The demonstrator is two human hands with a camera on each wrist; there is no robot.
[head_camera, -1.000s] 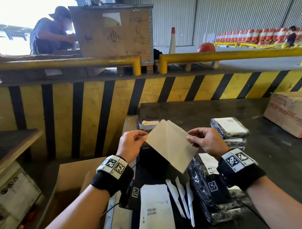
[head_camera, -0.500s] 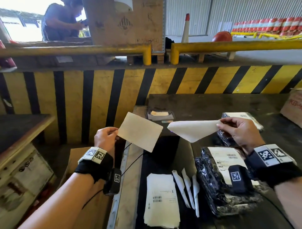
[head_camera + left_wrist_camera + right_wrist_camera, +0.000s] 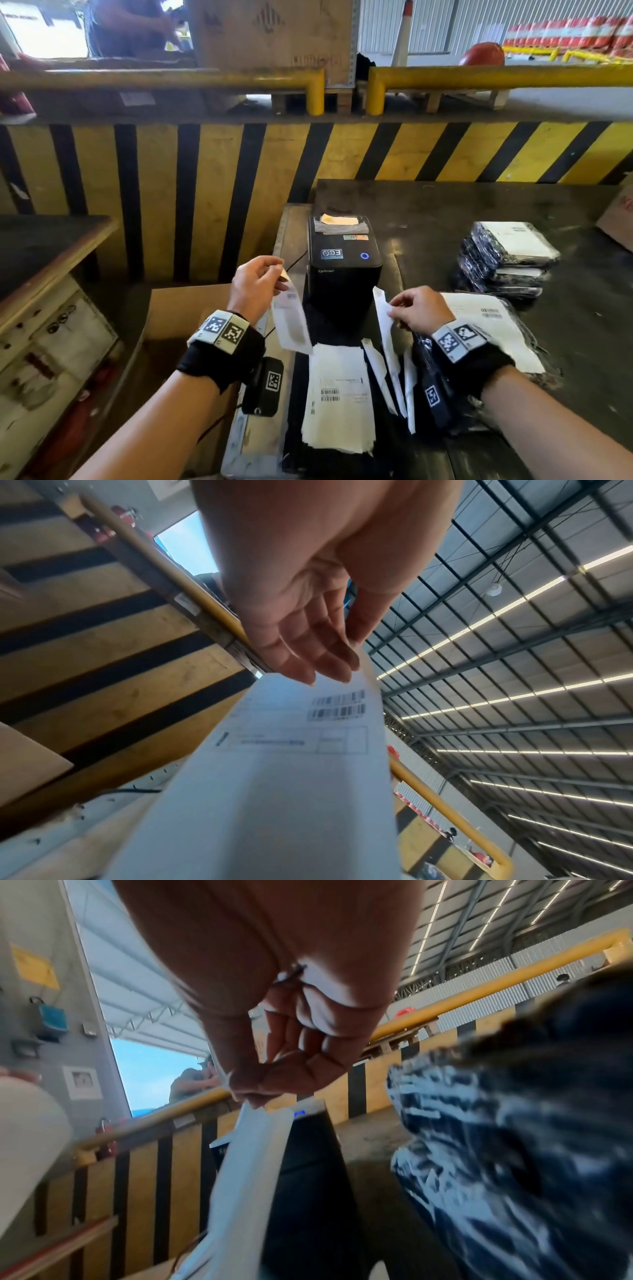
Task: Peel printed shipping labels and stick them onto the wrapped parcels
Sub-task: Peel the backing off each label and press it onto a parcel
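My left hand (image 3: pixel 281 272) (image 3: pixel 342 656) pinches the top of a printed label (image 3: pixel 291 317) (image 3: pixel 301 750) with barcodes, which hangs down left of the black label printer (image 3: pixel 342 270) (image 3: pixel 308 1156). To the printer's right, my right hand (image 3: pixel 392 310) (image 3: pixel 250 1093) pinches a plain white sheet (image 3: pixel 385 329) (image 3: pixel 250 1164), curled and seen edge-on. A black-wrapped parcel (image 3: pixel 493 329) (image 3: pixel 514 1150) bearing a white label lies under my right wrist. More labelled wrapped parcels (image 3: pixel 507 260) are stacked behind it. A pile of printed labels (image 3: pixel 339 394) lies in front of the printer.
Loose white strips (image 3: pixel 378 370) lie beside the label pile. An open cardboard box (image 3: pixel 178 308) sits below my left hand, next to a wooden shelf (image 3: pixel 51 246). A yellow-black striped barrier (image 3: pixel 205 192) backs the dark table (image 3: pixel 479 212). A person (image 3: pixel 130 27) works beyond it.
The two sheets, held together a second ago, have been pulled apart. Both hands have dropped lower, and each sheet now hangs down beside the printer.
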